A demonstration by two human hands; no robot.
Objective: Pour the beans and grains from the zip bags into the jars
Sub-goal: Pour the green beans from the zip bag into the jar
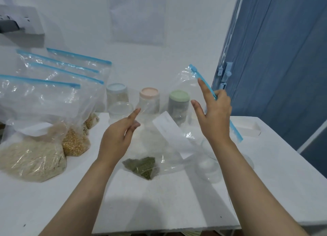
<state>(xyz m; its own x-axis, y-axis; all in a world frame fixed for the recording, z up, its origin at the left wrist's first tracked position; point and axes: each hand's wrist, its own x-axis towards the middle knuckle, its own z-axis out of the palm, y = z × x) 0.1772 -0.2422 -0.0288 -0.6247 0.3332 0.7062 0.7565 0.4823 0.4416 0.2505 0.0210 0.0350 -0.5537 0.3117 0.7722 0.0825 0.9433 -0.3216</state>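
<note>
Task looks partly done at best. The right hand (215, 111) pinches the blue zip strip of a clear plastic zip bag (177, 143), held up over the white bench (177, 204). A small heap of green beans (141, 166) sits in the bag's low corner, which rests on the bench. The left hand (117, 138) is just beside the bag's left side, fingers loosely spread; contact unclear, it seems to hold nothing.

An open clear jar (209, 163) stands behind the bag by the right wrist; contents hard to tell. At the back, a blue-lidded jar (117, 95), a pink-lidded jar (149, 101) and a green-lidded jar (179, 105) stand capped, the green one apparently filled. Another open clear jar (120, 111) looks empty.

Left: four full zip bags leaning on the wall, front one with pale grains (32, 157), next with yellow kernels (76, 143), still to pour.
</note>
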